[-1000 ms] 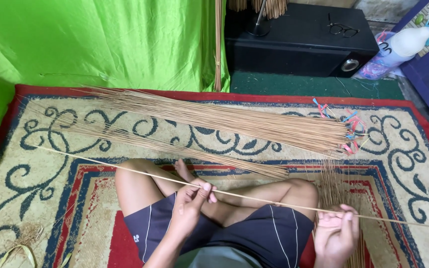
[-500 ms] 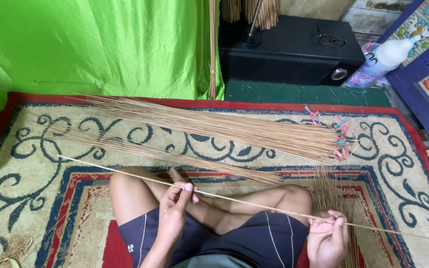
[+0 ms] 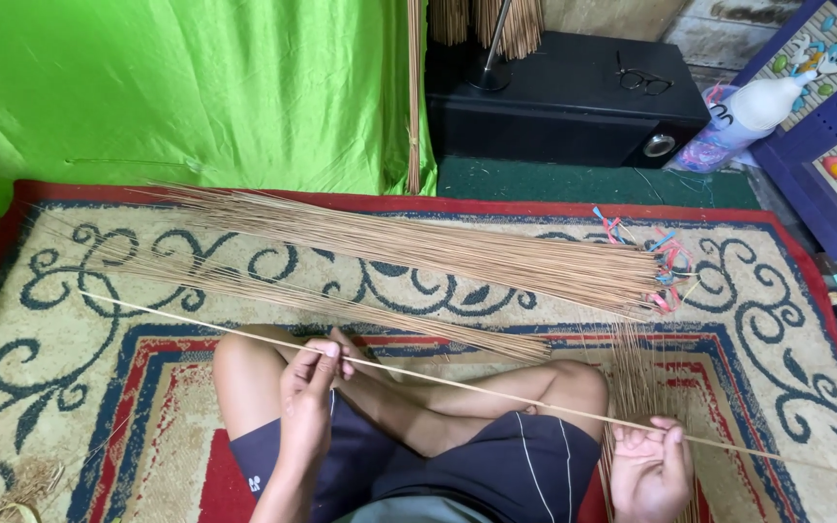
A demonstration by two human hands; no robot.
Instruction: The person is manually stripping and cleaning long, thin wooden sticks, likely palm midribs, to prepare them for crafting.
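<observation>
I sit cross-legged on a patterned carpet [image 3: 99, 387]. One long thin pale stick [image 3: 457, 385] lies slantwise over my knees, from far left to lower right. My left hand [image 3: 308, 387] pinches it near its middle, above my left knee. My right hand [image 3: 653, 465] holds the same stick by my right knee, palm up, fingers curled around it. Beyond my legs lies a large bundle of brown sticks [image 3: 418, 247], with a thinner spread of sticks [image 3: 360, 312] nearer to me.
Coloured bands [image 3: 668, 261] lie at the bundle's right end. A green cloth [image 3: 176, 87] hangs at the back left. A black speaker box [image 3: 573, 97] with spectacles on it stands behind, a white bottle [image 3: 758, 105] and a blue cabinet [image 3: 825, 136] to the right.
Both hands have stayed on the stick while it slid a little leftward through them. The view has tilted down slightly, so my legs sit higher in frame.
</observation>
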